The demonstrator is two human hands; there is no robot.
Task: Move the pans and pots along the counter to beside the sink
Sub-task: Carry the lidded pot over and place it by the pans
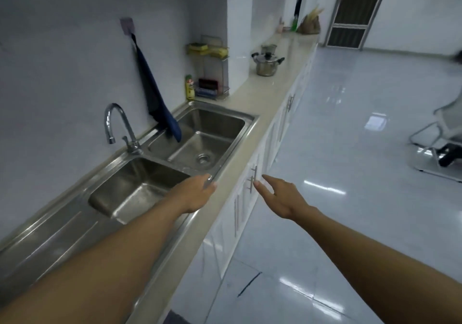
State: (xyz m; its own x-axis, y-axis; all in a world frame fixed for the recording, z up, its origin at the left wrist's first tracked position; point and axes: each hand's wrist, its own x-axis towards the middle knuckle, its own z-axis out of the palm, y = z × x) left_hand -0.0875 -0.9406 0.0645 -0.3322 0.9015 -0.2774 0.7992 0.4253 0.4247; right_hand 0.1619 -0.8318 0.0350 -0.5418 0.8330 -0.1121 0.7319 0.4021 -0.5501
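A steel pot (267,64) with a lid and black handles stands far along the beige counter (260,98), well beyond the double steel sink (250,119). A smaller steel pot (269,48) sits right behind it. My left hand (195,193) hovers over the sink's front rim, fingers loosely curled and holding nothing. My right hand (280,197) is out past the counter edge, in front of the cabinet doors, with fingers spread and nothing in it. Both hands are far from the pots.
A curved tap (117,121) rises behind the sink, and a dark blue cloth (155,93) hangs into the far basin. A wire rack (211,73) with sponges and a yellow bottle (190,87) stand by the wall. A chair (440,138) is on the tiled floor at right.
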